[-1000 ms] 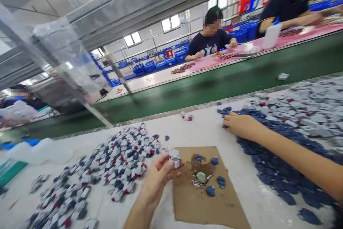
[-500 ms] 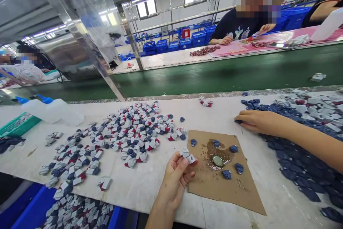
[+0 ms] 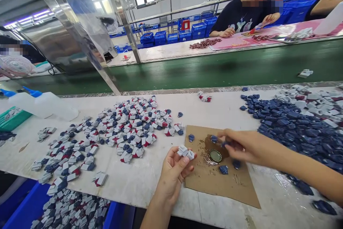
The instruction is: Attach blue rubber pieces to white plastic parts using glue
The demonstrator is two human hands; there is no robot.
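My left hand (image 3: 174, 172) is closed, pinching a small light-grey plastic piece (image 3: 185, 152) between thumb and fingers. Over the right side of a brown cardboard sheet (image 3: 214, 189) is my right hand (image 3: 238, 145), blurred, with a dark blue piece (image 3: 225, 144) at its fingertips. A round cap (image 3: 215, 155) sits on a wet stain in the cardboard's middle. Around it lie several dark blue pieces, one (image 3: 223, 169) below the cap and another (image 3: 191, 137) at the upper left. My right hand partly covers the ones on the right.
A heap of dark blue pieces (image 3: 284, 114) lies right, beside light-grey ones (image 3: 316, 100). Grey-red-blue assemblies (image 3: 134, 125) spread left; more fill a blue bin (image 3: 21, 211). White bottles (image 3: 56, 105) stand far left. Beyond a green belt (image 3: 187, 75), a person (image 3: 241, 14) works.
My right hand has moved left from the dark blue heap to above the cardboard, carrying a dark blue piece. My left hand still holds the light-grey piece. The view has shifted slightly.
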